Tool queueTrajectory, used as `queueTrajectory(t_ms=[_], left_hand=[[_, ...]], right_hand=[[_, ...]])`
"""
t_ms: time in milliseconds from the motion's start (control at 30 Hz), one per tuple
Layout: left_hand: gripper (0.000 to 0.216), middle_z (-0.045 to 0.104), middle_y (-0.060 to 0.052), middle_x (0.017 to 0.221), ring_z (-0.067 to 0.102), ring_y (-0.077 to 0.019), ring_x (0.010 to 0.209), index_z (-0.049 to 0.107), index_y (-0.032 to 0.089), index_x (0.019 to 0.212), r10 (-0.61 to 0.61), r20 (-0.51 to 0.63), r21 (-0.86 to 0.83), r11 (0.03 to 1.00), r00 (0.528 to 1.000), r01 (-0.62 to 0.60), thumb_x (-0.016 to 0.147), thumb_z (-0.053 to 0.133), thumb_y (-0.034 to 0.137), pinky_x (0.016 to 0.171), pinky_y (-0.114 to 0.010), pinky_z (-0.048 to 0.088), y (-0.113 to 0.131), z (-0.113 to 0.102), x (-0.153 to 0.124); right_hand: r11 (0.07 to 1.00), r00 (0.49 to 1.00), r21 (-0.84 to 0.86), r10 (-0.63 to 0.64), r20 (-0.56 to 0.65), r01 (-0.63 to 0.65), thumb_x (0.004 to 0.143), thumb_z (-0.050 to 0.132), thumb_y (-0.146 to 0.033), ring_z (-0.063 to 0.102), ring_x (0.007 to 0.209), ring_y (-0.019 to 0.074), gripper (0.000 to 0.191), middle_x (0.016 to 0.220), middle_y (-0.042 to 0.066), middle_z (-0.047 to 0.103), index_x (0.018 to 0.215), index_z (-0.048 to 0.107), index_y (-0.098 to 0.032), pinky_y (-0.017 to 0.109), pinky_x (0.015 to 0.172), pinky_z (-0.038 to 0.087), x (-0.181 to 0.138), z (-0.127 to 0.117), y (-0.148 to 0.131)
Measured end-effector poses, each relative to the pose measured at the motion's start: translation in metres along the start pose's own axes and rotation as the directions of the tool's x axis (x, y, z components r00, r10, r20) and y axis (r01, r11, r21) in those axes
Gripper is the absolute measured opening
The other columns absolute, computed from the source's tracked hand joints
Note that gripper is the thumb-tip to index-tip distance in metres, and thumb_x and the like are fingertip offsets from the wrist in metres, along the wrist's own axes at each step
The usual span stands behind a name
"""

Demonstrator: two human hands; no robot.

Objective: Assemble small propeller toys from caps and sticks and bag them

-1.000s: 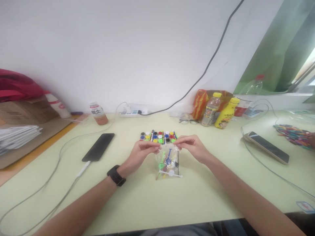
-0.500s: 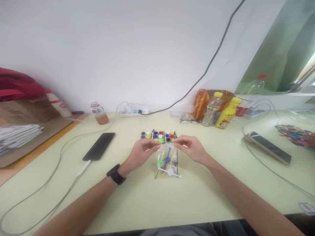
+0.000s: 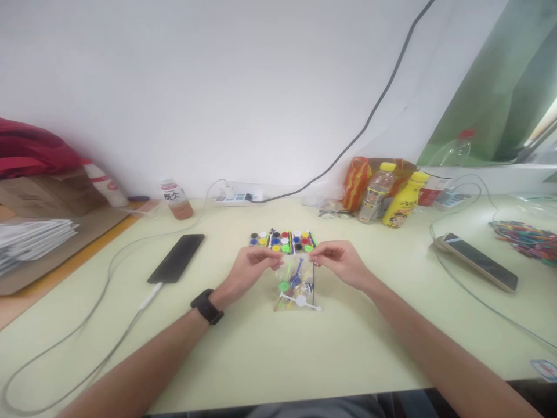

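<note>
Clear plastic bag (image 3: 292, 306) of arrow-shaped pieces (image 3: 300, 300), centre, nearer than coloured discs (image 3: 275, 241): our left hand (image 3: 252, 267) and right hand (image 3: 341, 264) are pinching its far edge. We are seemingly closing its mouth, though blur is hiding details; the next move is calling for even pressure.

Bare left forearm (image 3: 148, 351) with black wristwatch (image 3: 208, 306), bare right forearm (image 3: 429, 328), grey clothing (image 3: 322, 408) below

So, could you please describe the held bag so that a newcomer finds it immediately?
On the pale table, find the left hand and right hand. The clear bag is pinched between them. Unlike the coloured discs behind, it shows a long white piece across its bottom.
</note>
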State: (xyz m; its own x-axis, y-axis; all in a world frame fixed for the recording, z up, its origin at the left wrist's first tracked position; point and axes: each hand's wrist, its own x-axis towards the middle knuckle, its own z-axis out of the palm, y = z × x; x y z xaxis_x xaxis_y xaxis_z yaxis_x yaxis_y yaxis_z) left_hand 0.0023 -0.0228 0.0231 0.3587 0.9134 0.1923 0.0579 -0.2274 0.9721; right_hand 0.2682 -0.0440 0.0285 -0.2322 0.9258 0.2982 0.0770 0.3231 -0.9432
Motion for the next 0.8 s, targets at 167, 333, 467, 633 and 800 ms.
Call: queueTrajectory(t_ms=[167,333,467,633,800], left_hand=[[0.023,0.080,-0.010,0.089,0.073,-0.0206,0.081,0.083,0.014,0.094,-0.005,-0.006,0.000,1.000,1.000,0.005,0.081,0.084,0.034,0.078,-0.030,0.059,-0.0021,0.0004,-0.0022],[0.032,0.079,-0.010,0.103,0.074,-0.0234,0.092,0.080,0.017,0.108,0.056,-0.007,0.117,0.992,0.998,-0.055,0.083,0.082,0.038,0.082,-0.032,0.061,-0.0004,0.0014,-0.0008],[0.025,0.078,-0.008,0.093,0.072,-0.0200,0.084,0.078,0.018,0.094,0.137,0.013,0.284,0.949,0.991,-0.135,0.090,0.074,0.042,0.077,-0.029,0.059,0.0000,0.0011,0.0000],[0.025,0.075,-0.007,0.090,0.070,-0.0169,0.079,0.074,0.016,0.097,0.108,0.033,0.189,0.975,0.994,-0.112,0.091,0.073,0.040,0.074,-0.027,0.058,-0.0016,0.0024,-0.0007],[0.021,0.076,-0.008,0.085,0.072,-0.0185,0.082,0.076,0.015,0.089,0.053,0.020,0.044,0.998,0.998,-0.054,0.088,0.076,0.036,0.079,-0.029,0.058,0.0004,0.0021,-0.0014]], right_hand=[[1.000,0.999,-0.006,-0.018,0.038,0.018,0.081,0.079,-0.046,0.067,0.077,0.0198,0.028,0.084,0.008,0.076,0.086,0.080,-0.018,0.034,0.074,0.056,-0.0011,-0.0025,0.0011],[0.995,1.000,-0.098,-0.003,0.010,0.004,0.083,0.078,-0.047,0.068,0.079,0.0207,0.031,0.089,0.007,0.077,0.096,0.078,-0.019,0.036,0.078,0.057,0.0004,-0.0016,0.0045],[0.972,0.998,-0.225,-0.062,0.028,0.067,0.091,0.068,-0.046,0.068,0.080,0.0204,0.026,0.087,0.006,0.075,0.093,0.073,-0.020,0.034,0.076,0.056,-0.0005,0.0014,0.0034],[0.978,0.996,-0.193,-0.074,0.043,0.080,0.093,0.067,-0.044,0.067,0.079,0.0198,0.023,0.085,0.005,0.073,0.094,0.071,-0.021,0.034,0.076,0.055,-0.0013,0.0023,0.0032],[0.989,0.995,-0.107,-0.097,0.003,0.097,0.090,0.071,-0.040,0.069,0.084,0.0219,0.021,0.088,0.008,0.074,0.088,0.076,-0.020,0.037,0.080,0.056,-0.0004,0.0002,0.0061]])
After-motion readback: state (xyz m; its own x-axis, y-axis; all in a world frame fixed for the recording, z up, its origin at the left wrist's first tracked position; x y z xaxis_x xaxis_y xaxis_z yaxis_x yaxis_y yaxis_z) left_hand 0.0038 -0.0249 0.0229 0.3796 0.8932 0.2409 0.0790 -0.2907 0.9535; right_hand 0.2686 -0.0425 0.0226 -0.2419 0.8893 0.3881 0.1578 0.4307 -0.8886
